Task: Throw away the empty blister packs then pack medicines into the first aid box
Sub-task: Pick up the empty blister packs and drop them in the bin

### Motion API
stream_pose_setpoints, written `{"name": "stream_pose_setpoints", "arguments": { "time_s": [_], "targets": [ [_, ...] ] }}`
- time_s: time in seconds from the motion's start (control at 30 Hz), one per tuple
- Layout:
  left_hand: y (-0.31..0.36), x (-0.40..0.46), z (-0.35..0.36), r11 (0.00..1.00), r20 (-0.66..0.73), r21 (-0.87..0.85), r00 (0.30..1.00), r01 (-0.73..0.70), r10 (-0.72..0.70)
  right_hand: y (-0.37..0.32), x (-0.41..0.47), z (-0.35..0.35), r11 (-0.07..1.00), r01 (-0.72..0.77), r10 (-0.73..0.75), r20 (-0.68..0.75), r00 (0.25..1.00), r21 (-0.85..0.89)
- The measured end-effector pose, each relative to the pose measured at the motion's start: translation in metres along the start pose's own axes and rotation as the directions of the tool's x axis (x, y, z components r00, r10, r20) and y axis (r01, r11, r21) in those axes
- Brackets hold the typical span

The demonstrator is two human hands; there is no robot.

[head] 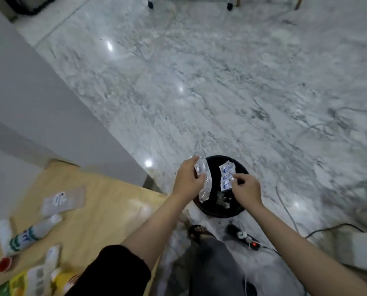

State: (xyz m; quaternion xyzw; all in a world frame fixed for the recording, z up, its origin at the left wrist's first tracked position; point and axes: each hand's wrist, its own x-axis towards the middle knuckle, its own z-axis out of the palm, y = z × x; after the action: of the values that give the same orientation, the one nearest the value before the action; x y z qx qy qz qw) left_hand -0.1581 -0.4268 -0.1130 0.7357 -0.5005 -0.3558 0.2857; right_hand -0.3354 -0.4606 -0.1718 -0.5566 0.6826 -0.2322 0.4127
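Both of my hands are stretched out over a round black waste bin (pixel 238 213) on the marble floor. My left hand (pixel 187 179) grips a clear, silvery empty blister pack (pixel 204 180) over the bin's left rim. My right hand (pixel 245 189) pinches a white blister strip with blue print (pixel 226 176) over the bin's opening. Some scraps lie at the bottom of the bin. Medicines lie on the wooden table (pixel 105 210) at lower left: a white spray bottle (pixel 28 235), a flat sachet (pixel 60 201), several boxes and strips. The first aid box is out of view.
A grey wall (pixel 39 99) runs along the left, behind the table. A black power strip (pixel 245 237) with a red light and loose cables lie on the floor to the right of my sandalled foot (pixel 197 232). Chair castors show at the top edge.
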Motion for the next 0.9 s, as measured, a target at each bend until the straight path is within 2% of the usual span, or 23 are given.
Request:
{"name": "stream_pose_setpoints", "arguments": {
  "time_s": [0.17, 0.27, 0.33, 0.47, 0.67, 0.77, 0.9],
  "targets": [
    [-0.001, 0.056, 0.059, 0.992, 0.220, 0.128, 0.974, 0.018, -0.046, 0.034, 0.031, -0.008, 0.990, -0.136, 0.137, 0.045, 0.990, -0.029],
    [-0.012, 0.076, 0.080, 0.956, 0.353, 0.287, 0.920, 0.069, -0.172, 0.048, 0.041, -0.013, 0.973, -0.222, 0.227, 0.090, 0.970, -0.058],
    [-0.020, 0.079, 0.086, 0.928, 0.381, 0.363, 0.896, 0.082, -0.229, 0.054, 0.041, -0.015, 0.966, -0.248, 0.254, 0.098, 0.962, -0.067],
    [-0.029, 0.065, 0.082, 0.922, 0.398, 0.383, 0.892, 0.052, -0.216, 0.050, 0.031, -0.011, 0.981, -0.176, 0.184, 0.095, 0.978, -0.086],
    [-0.025, 0.027, 0.033, 0.921, 0.244, 0.383, 0.970, -0.075, -0.022, 0.001, 0.003, 0.013, 0.980, 0.138, -0.116, 0.153, 0.981, -0.141],
    [-0.024, 0.002, -0.007, 0.918, 0.140, 0.381, 0.989, -0.107, 0.057, -0.034, -0.015, 0.026, 0.940, 0.295, -0.263, 0.187, 0.946, -0.169],
    [-0.039, -0.057, -0.077, 0.911, -0.059, 0.408, 0.994, -0.059, 0.091, -0.092, -0.061, 0.057, 0.858, 0.492, -0.451, 0.243, 0.859, -0.145]
  ]
}}
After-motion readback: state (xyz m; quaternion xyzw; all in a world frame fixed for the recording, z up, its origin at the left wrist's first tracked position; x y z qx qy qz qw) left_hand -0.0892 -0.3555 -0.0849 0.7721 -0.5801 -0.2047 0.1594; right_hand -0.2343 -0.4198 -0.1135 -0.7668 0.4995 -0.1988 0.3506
